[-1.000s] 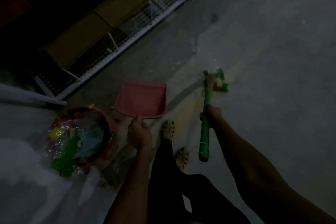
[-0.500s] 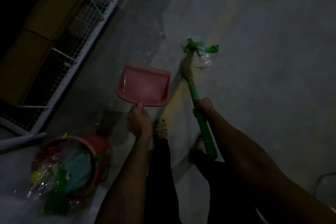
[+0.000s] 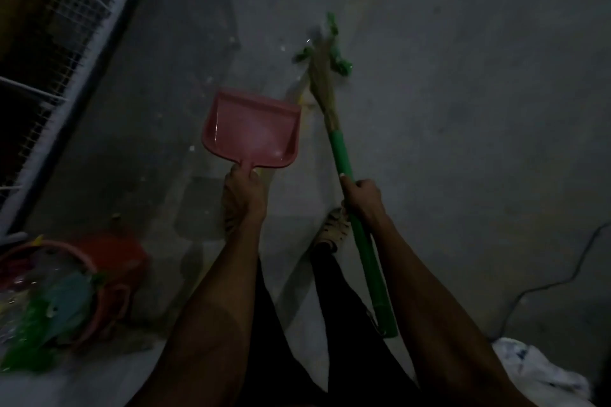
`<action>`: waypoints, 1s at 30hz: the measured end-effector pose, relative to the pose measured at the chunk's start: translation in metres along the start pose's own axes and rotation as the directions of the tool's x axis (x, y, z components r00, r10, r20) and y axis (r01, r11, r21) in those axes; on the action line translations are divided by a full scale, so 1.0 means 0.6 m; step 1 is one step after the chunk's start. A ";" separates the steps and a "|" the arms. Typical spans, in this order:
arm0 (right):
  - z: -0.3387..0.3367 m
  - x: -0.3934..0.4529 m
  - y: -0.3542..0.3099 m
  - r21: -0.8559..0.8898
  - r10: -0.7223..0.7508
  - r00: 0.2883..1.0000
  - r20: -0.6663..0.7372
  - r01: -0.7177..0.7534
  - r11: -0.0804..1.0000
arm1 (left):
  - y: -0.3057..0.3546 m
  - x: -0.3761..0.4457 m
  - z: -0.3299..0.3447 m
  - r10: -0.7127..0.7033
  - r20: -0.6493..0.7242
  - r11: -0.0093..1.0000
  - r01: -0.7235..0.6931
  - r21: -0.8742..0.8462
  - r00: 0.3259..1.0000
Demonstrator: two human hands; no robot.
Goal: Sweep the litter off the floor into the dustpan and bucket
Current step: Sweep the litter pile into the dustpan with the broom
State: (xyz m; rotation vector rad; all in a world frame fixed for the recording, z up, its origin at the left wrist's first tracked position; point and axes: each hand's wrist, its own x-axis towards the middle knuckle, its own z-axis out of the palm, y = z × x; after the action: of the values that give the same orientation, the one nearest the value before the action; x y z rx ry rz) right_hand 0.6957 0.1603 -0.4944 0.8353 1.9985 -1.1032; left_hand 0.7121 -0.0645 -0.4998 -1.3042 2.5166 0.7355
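My left hand point(image 3: 244, 194) grips the handle of a pink dustpan point(image 3: 253, 129), held over the dim concrete floor with its mouth pointing away from me. My right hand point(image 3: 362, 196) grips the green handle of a straw broom point(image 3: 342, 155). The bristle end rests on the floor among green plastic litter point(image 3: 340, 59) ahead and to the right of the dustpan. An orange-red bucket point(image 3: 112, 269) stands at the lower left, filled with green, blue and clear wrappers.
A white wire-mesh rack point(image 3: 82, 26) with cardboard boxes runs along the left. Small white scraps point(image 3: 233, 40) dot the floor ahead. A dark cable point(image 3: 545, 287) lies at the right, and a crumpled white bag point(image 3: 535, 370) at the lower right. My feet are below the hands.
The view has swung right, so the bucket and rack have slid left. The broom head and the green litter have shifted slightly. Both hands keep their grips.
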 end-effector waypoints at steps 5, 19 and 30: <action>-0.093 0.035 0.053 -0.046 -0.041 0.999 -0.025 0.040 0.998 | 0.069 -0.063 0.065 0.025 0.028 1.000 -0.025 -0.003 0.999; -0.158 0.142 -0.057 -0.018 -0.165 0.975 -0.151 0.164 0.986 | 0.074 -0.071 0.102 0.143 0.061 0.990 -0.142 -0.013 0.988; -0.105 0.585 -0.052 -0.220 -0.154 0.978 -0.144 0.121 0.968 | 0.088 0.032 0.467 0.002 -0.009 0.998 -0.002 -0.062 1.000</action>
State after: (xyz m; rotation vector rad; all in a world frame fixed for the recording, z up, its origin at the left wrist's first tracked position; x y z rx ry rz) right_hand 0.4611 0.2725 -0.7406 0.7011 2.2906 -0.9028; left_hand 0.6472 0.0936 -0.7288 -1.3278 2.5217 0.8161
